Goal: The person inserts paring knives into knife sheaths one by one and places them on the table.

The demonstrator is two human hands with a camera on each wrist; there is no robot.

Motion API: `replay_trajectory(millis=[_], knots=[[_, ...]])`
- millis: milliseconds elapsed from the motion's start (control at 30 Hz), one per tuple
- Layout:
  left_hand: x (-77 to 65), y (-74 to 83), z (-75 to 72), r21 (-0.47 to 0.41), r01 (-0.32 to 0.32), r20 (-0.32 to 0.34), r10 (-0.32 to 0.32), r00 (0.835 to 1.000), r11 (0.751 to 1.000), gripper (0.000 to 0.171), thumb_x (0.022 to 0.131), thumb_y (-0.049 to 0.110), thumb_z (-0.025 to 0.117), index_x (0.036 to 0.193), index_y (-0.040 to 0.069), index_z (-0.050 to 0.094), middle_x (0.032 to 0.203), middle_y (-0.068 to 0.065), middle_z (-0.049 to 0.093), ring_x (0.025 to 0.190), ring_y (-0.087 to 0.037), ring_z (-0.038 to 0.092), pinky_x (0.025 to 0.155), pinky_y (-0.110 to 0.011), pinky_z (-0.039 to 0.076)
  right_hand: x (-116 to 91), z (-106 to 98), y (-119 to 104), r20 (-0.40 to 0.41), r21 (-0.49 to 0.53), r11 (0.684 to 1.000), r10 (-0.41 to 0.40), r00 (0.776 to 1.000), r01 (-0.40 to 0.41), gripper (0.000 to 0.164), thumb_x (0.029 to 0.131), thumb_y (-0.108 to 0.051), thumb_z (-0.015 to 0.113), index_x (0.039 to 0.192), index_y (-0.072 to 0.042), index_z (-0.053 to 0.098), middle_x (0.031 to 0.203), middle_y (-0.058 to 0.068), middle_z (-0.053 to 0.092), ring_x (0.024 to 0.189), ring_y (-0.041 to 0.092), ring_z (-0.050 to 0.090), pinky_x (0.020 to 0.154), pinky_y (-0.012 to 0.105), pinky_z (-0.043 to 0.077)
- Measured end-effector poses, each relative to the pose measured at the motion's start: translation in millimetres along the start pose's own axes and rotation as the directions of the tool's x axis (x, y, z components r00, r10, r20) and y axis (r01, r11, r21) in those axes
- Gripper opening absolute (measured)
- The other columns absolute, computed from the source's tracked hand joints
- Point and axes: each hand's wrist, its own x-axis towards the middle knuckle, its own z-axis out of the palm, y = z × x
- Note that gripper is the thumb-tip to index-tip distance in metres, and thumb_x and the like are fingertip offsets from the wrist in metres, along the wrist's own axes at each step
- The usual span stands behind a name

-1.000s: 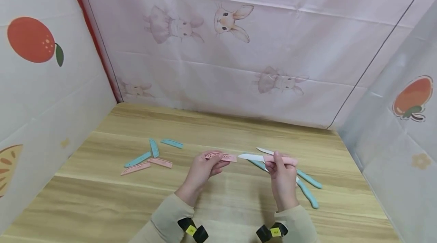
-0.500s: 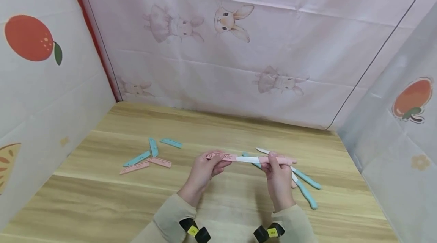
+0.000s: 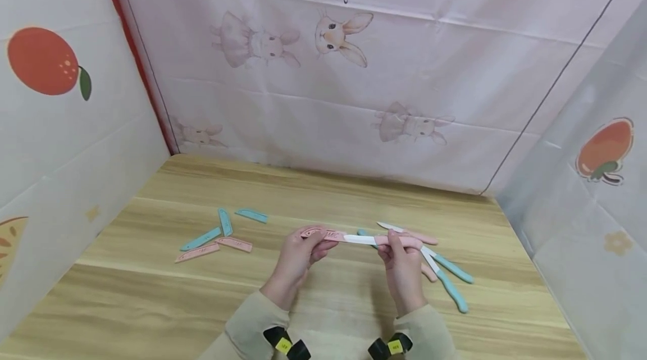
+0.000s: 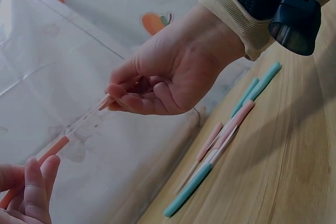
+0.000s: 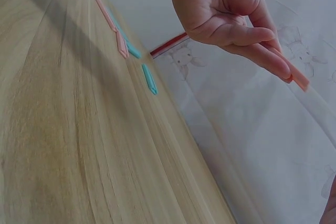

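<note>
My left hand (image 3: 295, 253) pinches a pink knife sheath (image 3: 335, 236) between thumb and fingers. My right hand (image 3: 403, 278) grips the pink handle of a paring knife (image 3: 411, 242), its white blade pointing left. The blade meets the sheath's mouth and its tip is out of sight; a length of blade shows between the two. Both things are held above the table, roughly in line. In the left wrist view, the right hand (image 4: 168, 72) holds the handle, mostly hidden by the fingers. The right wrist view has the left hand (image 5: 231, 19) with the sheath's end (image 5: 300, 78) sticking out.
Several knives with teal handles (image 3: 454, 292) and pink handles (image 3: 423, 238) lie crossed on the wooden table (image 3: 126, 292) beyond and right of the right hand. At the left lie teal sheaths (image 3: 201, 239) and pink sheaths (image 3: 198, 252). Printed cloth walls (image 3: 303, 135) enclose the table.
My right hand has moved left with the knife, bringing the blade from just apart to the sheath's mouth. Less blade shows now. My left hand stays nearly in place.
</note>
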Motion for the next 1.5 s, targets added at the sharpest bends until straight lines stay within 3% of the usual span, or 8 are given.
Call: replay_trajectory(millis=[633,967,1333,1500], knots=[[-2.3,-6.6,1.1,-0.047,-0.003,-0.019,0.002,1.0,0.999,0.029,0.095,0.006,0.051,0.116,-0.014,0.049,0.084,-0.011,0.07,0.071,-0.008,0.067,0.058,-0.013,0.051,-3.3,5.9,10.0,-0.017,-0.023,1.0,0.007,1.0,-0.007,0.032,0.096,-0.005,0.049,0.067,-0.006,0.063,0.07,0.004,0.062,0.055,0.005,0.057,0.055,0.016,0.051],[-1.7,-6.4,2.8,-0.025,-0.007,-0.037,0.006,0.999,1.0,0.032,0.095,0.008,0.053,0.118,-0.014,0.049,0.086,-0.013,0.07,0.071,-0.007,0.067,0.059,-0.014,0.052,-2.1,12.3,13.7,-0.032,-0.037,0.999,0.017,0.999,-0.018,0.02,0.096,-0.004,0.049,0.076,-0.006,0.052,0.073,0.002,0.057,0.055,0.005,0.057,0.056,0.016,0.05],[0.1,-7.0,8.9,-0.042,-0.006,-0.043,0.004,0.999,0.999,0.03,0.095,0.007,0.053,0.116,-0.014,0.051,0.087,-0.014,0.07,0.07,-0.007,0.067,0.058,-0.014,0.051,-0.1,13.1,12.4,-0.008,-0.004,0.999,-0.034,0.999,0.034,0.031,0.095,-0.001,0.05,0.065,-0.006,0.059,0.069,0.003,0.058,0.052,0.005,0.057,0.052,0.016,0.05],[-0.7,-6.3,10.0,-0.037,-0.008,-0.042,0.007,0.999,0.999,0.031,0.095,0.009,0.053,0.117,-0.014,0.051,0.088,-0.013,0.07,0.071,-0.007,0.067,0.059,-0.014,0.052,-0.3,13.4,13.0,-0.023,-0.007,1.0,-0.03,0.999,0.03,0.028,0.095,-0.001,0.05,0.068,-0.005,0.058,0.07,0.002,0.057,0.052,0.005,0.057,0.052,0.016,0.05]])
